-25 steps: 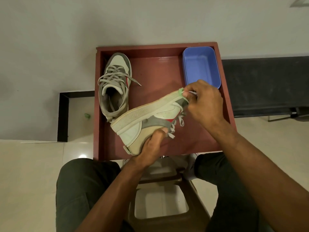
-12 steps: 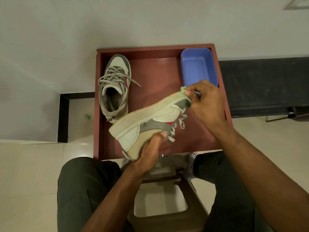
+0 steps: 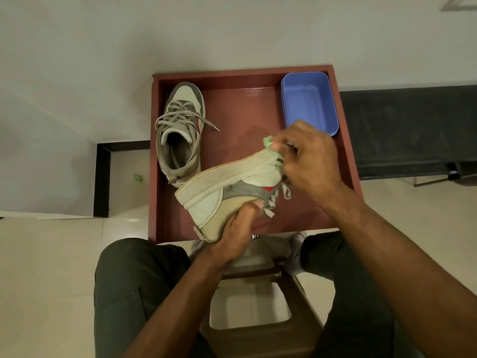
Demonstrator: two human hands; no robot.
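Gripping the sneaker (image 3: 232, 182) by its heel with our left hand (image 3: 232, 233) over the tray's (image 3: 232, 74) near edge, we pinch a green cloth (image 3: 268, 142) in our right hand (image 3: 309, 161). The cloth has edged back along the toe, so wiping is likely still underway.

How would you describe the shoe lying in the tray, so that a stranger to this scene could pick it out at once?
Find the red-brown tray in front of the seated person. Along its left wall, opposite the blue tub, lies a grey and cream shoe. Unlike the held shoe, it sits sole down, opening up, laces loose, and nobody touches it.
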